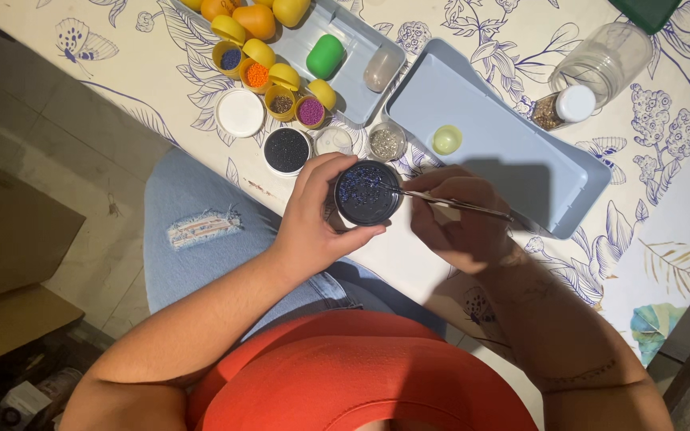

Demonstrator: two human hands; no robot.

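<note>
Left hand (313, 215) is closed around a small round pot (367, 193) w/ dark blue beads inside, holding it at the tabletop (680, 183) edge, just above the lap. Right hand (461, 219) pinches thin metal tweezers (457, 206); the tip is over the pot rim, the other end points to the right.

Just behind the pot, in a row: a round pot of black beads (287, 150), a small clear cup (334, 141), a clear cup w/ silver bits (386, 143). Left of these lies a white lid (240, 112).

Further back-left are yellow capsule halves (275, 76) w/ orange, purple, blue and brown beads, next to a grey tray (361, 56) holding a green capsule (325, 56).

On the right is a pale blue tray (521, 160) w/ a small yellow-green cap (446, 140) in it. Beyond it lie a small bottle w/ white cap (562, 107) and a glass jar (604, 60), on its side.
</note>
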